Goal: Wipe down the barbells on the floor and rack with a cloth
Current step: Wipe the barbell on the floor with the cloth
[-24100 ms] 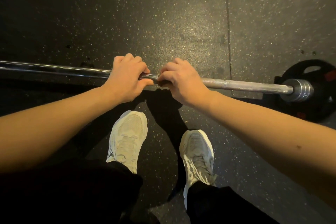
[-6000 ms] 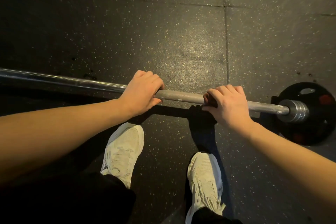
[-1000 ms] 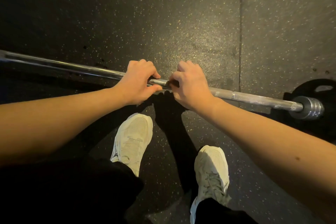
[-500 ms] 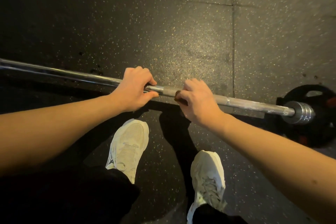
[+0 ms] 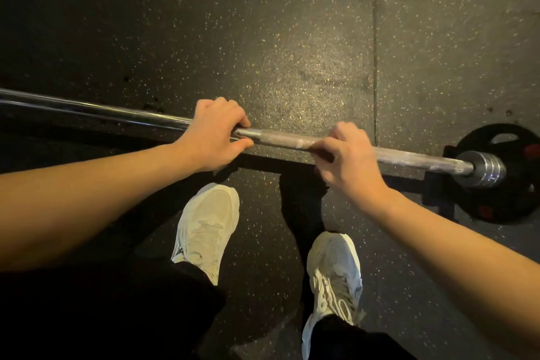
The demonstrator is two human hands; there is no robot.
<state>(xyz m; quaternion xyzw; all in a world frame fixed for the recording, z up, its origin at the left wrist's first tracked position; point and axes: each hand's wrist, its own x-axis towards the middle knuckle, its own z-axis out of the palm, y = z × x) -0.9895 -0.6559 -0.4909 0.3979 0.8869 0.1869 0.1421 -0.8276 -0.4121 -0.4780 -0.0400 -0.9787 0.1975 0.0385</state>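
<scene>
A person bends over a barbell (image 5: pixel 283 137) that lies across a dark speckled rubber floor (image 5: pixel 292 52), running from left to right. The left hand (image 5: pixel 216 134) grips the barbell near its middle, fingers curled over the top and the thumb underneath. Further along the barbell toward its right end, the right hand (image 5: pixel 347 158) is wrapped round the shaft, fingers closed over it. A dark cloth (image 5: pixel 323 153) is pressed between that hand and the metal; only a small edge of it shows by the thumb. A bare knurled stretch of the barbell lies between the two hands. At the barbell's right end sits a black weight plate (image 5: pixel 508 202). On the near side of the barbell stand two pale trainers (image 5: pixel 207 228) and black trouser legs (image 5: pixel 102 316).
</scene>
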